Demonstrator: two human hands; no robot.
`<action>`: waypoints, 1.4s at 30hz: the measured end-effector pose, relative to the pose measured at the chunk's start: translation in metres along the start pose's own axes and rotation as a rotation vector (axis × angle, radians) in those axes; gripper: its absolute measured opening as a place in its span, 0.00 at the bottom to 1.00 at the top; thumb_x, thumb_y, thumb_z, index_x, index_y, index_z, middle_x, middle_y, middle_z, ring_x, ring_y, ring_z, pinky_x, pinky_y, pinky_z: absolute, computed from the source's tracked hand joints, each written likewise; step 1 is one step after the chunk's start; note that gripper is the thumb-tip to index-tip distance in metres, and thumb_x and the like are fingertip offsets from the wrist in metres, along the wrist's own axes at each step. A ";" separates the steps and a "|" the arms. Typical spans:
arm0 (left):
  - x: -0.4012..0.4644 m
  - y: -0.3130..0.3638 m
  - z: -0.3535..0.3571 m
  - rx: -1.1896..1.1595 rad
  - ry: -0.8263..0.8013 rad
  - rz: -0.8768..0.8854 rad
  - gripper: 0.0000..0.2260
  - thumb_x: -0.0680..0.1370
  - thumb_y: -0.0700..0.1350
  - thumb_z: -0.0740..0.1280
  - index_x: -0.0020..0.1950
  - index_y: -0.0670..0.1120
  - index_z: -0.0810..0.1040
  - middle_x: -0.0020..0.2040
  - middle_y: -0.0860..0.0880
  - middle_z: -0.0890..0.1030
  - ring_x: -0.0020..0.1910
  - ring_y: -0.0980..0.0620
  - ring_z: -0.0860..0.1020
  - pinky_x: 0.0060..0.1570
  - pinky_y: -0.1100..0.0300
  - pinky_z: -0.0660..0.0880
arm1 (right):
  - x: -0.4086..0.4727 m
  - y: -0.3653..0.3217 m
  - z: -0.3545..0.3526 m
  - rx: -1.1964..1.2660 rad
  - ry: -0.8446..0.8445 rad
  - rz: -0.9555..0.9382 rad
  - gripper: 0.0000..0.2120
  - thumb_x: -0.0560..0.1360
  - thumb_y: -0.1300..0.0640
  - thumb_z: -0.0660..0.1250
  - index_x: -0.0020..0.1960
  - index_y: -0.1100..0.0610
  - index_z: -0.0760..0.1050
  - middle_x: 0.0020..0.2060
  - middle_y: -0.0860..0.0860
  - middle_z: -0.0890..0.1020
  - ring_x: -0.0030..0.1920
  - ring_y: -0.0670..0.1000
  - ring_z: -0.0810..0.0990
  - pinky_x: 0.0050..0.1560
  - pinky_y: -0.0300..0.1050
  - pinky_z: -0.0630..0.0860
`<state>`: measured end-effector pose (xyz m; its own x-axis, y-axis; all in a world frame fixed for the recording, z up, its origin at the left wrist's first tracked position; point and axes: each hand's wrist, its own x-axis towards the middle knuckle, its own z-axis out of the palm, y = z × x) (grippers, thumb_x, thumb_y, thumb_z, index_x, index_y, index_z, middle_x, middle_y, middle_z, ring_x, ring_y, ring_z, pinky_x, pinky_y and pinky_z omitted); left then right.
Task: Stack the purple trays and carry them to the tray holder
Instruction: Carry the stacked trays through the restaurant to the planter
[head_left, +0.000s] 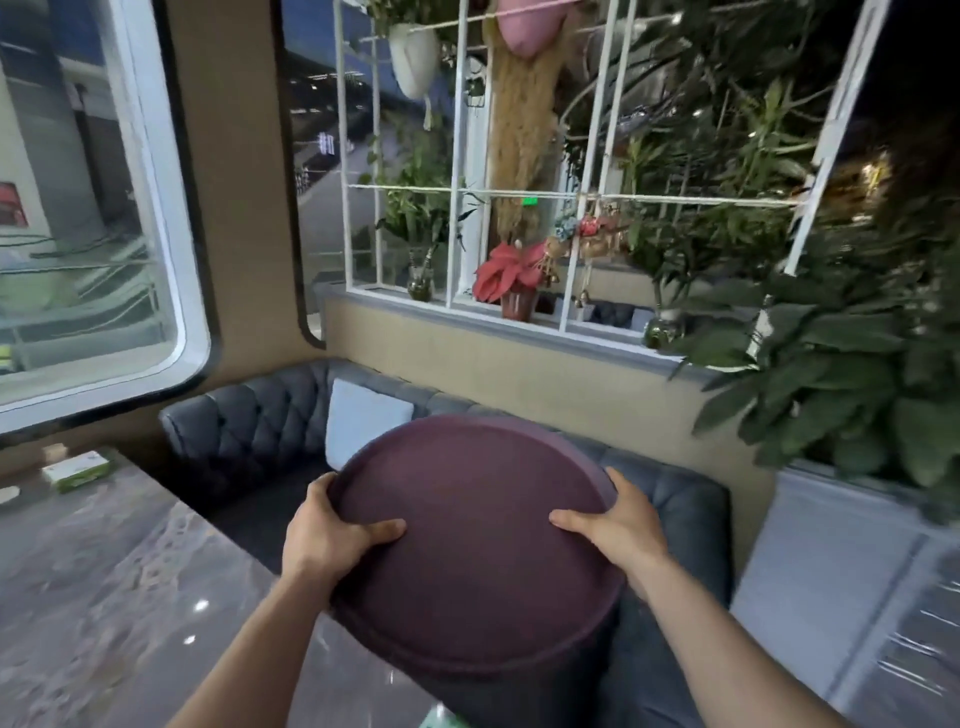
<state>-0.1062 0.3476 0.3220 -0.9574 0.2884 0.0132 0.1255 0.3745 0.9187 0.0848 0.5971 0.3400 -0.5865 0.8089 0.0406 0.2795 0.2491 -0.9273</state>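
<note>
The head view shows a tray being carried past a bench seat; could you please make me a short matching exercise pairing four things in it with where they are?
Things:
1. purple tray
2. white cushion
3. red-leaved plant
4. green and white box

Places:
A. on the window ledge behind the white grid
B. on the marble table at the left
C. held at both sides by the left hand and right hand
D. leaning on the dark tufted sofa

Pairs: 1-C, 2-D, 3-A, 4-B

Café: tufted booth sofa (249, 431), marble table (119, 582), plants (841, 364).
</note>
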 end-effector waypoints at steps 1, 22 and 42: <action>-0.006 0.011 0.021 0.002 -0.028 0.015 0.52 0.55 0.55 0.85 0.75 0.51 0.65 0.65 0.48 0.78 0.62 0.45 0.77 0.61 0.47 0.76 | 0.002 0.009 -0.023 -0.012 0.038 0.012 0.46 0.59 0.50 0.84 0.72 0.51 0.67 0.58 0.46 0.79 0.59 0.51 0.77 0.57 0.46 0.75; -0.243 0.190 0.448 -0.017 -0.856 0.312 0.44 0.59 0.50 0.85 0.70 0.48 0.70 0.60 0.47 0.79 0.61 0.42 0.78 0.60 0.49 0.75 | -0.163 0.188 -0.463 -0.197 0.875 0.349 0.36 0.52 0.45 0.84 0.58 0.50 0.79 0.50 0.48 0.85 0.55 0.54 0.82 0.58 0.53 0.78; -0.529 0.245 0.593 -0.030 -1.661 0.633 0.56 0.47 0.59 0.84 0.73 0.53 0.68 0.66 0.48 0.78 0.63 0.43 0.77 0.62 0.47 0.75 | -0.440 0.181 -0.512 -0.275 1.677 0.770 0.44 0.58 0.52 0.85 0.70 0.56 0.71 0.54 0.50 0.79 0.61 0.55 0.79 0.60 0.47 0.74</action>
<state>0.5846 0.8091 0.3057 0.4784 0.8778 -0.0235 0.3132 -0.1456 0.9385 0.7828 0.5586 0.3444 0.9301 0.3430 0.1312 0.2853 -0.4499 -0.8463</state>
